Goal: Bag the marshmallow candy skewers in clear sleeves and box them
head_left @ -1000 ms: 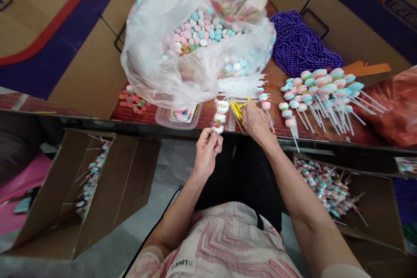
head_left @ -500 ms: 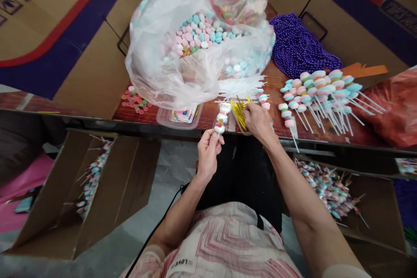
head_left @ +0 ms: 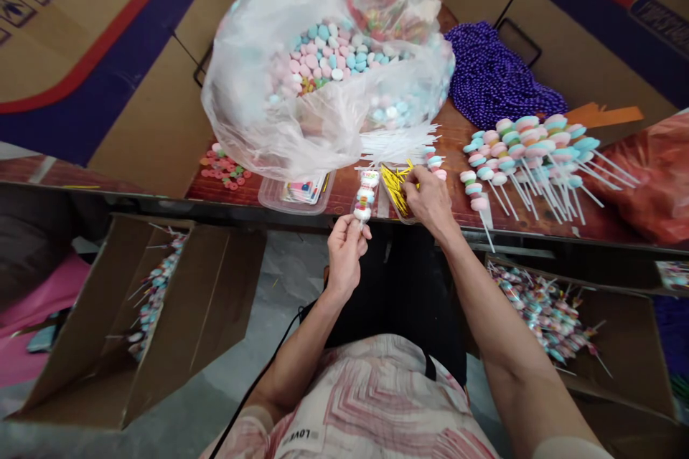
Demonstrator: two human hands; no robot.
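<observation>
My left hand [head_left: 345,252] pinches the gathered lower end of a wrapped candy skewer [head_left: 365,196], which stands upright above the fingers at the table's front edge. Its stacked candies are white, pink and blue inside clear film. To the right, my right hand [head_left: 429,199] reaches into a small clear tray of gold twist ties [head_left: 395,190]. Its fingers are curled with the tips among the ties; whether one is pinched between them is hidden. Just behind that hand lies an unwrapped candy skewer [head_left: 436,162], partly covered.
Behind the hands are a large plastic bag of candies [head_left: 237,100] and white sticks [head_left: 401,143]. Unwrapped skewers [head_left: 530,147] lie to the right, near purple beads [head_left: 492,79]. A card tray [head_left: 269,195] is at left. Cardboard boxes [head_left: 215,315] holding skewers stand below the table.
My right hand has shifted slightly right and down within the tray of twist ties. The left hand holds the wrapped candy skewer almost unmoved.
</observation>
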